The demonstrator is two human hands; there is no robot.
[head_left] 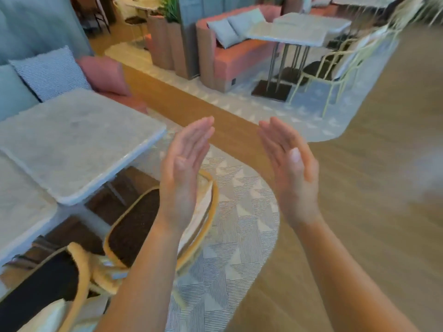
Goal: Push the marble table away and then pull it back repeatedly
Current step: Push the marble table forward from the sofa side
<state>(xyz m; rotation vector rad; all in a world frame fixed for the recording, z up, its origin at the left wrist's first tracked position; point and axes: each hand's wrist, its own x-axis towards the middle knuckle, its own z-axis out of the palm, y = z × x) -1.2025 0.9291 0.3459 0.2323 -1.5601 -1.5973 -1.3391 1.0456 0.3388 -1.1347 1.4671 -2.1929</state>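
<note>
Hovering in mid-air, the left hand point(182, 173) and the right hand point(290, 168) faced each other palm to palm with a gap between them. Their fingers were straight and together, and they held nothing. The pale grey square marble table with rounded corners point(72, 140) stood to the left of both hands, and neither hand touched it. Its right corner showed just left of the left hand's fingers. Its legs were mostly hidden under the top and hard to make out in the shadow. A second pale stone tabletop point(21, 212) lay just beside it at the lower left, cut off by the frame edge. Below the left forearm sat a yellow-framed chair with a dark woven seat point(134, 226), partly hidden by that arm. Another chair with a black seat point(48, 283) at the bottom left corner was cut off and blurred. A grey rug with a triangle pattern point(239, 236) lay under them on the light wooden floor point(359, 212). The far right of the view was smeared by blur.
</note>
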